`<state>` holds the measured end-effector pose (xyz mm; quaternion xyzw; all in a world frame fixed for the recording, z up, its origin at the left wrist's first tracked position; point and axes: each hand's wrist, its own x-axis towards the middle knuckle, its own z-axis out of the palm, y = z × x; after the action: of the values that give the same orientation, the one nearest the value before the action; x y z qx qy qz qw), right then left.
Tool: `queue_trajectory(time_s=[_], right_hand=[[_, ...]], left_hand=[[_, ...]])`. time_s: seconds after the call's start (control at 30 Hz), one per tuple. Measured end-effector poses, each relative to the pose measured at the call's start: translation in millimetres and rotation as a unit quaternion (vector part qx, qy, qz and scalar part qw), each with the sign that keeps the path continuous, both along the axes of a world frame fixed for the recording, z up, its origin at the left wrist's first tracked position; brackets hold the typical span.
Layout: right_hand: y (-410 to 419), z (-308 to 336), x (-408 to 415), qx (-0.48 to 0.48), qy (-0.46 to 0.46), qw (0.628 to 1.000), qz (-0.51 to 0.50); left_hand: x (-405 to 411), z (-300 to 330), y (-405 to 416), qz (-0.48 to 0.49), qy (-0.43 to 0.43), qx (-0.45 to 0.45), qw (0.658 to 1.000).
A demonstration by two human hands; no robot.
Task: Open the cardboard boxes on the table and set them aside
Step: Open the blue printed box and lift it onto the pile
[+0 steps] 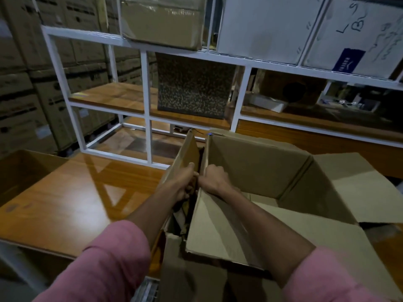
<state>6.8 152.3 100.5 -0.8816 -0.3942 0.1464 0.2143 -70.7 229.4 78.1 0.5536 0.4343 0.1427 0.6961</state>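
Fingers of the left hand (184, 184) curl round the edge of the left flap (185, 158), which stands nearly upright, and the right hand (214, 178) sits just beside it, fist-like, its grip pinching the edge of the near flap (220, 225) where the two flaps meet. Knuckles of both hands almost touch over the narrow gap. Both forearms reach forward from pink sleeves (109, 264), the left from lower left, the right crossing low over the near flap.

That cardboard box (257, 166) stands at the right end of the desk (72, 199), its near corner hanging past the desk's front edge. Its far flap is raised and its right flap (353, 188) lies folded out flat to the right. Something dark and pale shows down in the gap below the hands; what it is I cannot tell.

Left of the box the wooden desk top lies bare and glossy up to another open box (24, 171) at the far left edge. Behind runs a white shelf frame (146, 88) holding a speckled box (192, 86), with cartons above and stacked cartons (26, 83) along the left wall.
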Motion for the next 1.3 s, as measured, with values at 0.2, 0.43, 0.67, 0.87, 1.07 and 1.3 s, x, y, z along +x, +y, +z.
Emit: queue_trajectory(time_s=[0.2,0.43,0.67,0.87,1.07,1.3], right_hand=[[-31,37,26,0.040,0.010,0.998,-0.037],[-54,58,52,0.081,0.023,0.996,-0.041],[-61,57,56,0.078,0.021,0.997,0.014],[-52,33,39,0.039,0.037,0.998,0.044],[-40,-13,13,0.014,-0.011,0.997,0.073],[-28,-27,-5,-0.006,-0.044,0.996,0.073]], left_hand=[[19,-11,-16,-0.062,0.061,-0.016,0.996],[44,19,-18,-0.026,0.096,0.107,0.989],[30,61,6,0.012,0.283,0.357,0.890],[12,54,4,0.019,0.329,0.434,0.838],[0,28,9,-0.034,0.362,0.466,0.806],[-2,13,-5,-0.133,0.276,0.591,0.746]])
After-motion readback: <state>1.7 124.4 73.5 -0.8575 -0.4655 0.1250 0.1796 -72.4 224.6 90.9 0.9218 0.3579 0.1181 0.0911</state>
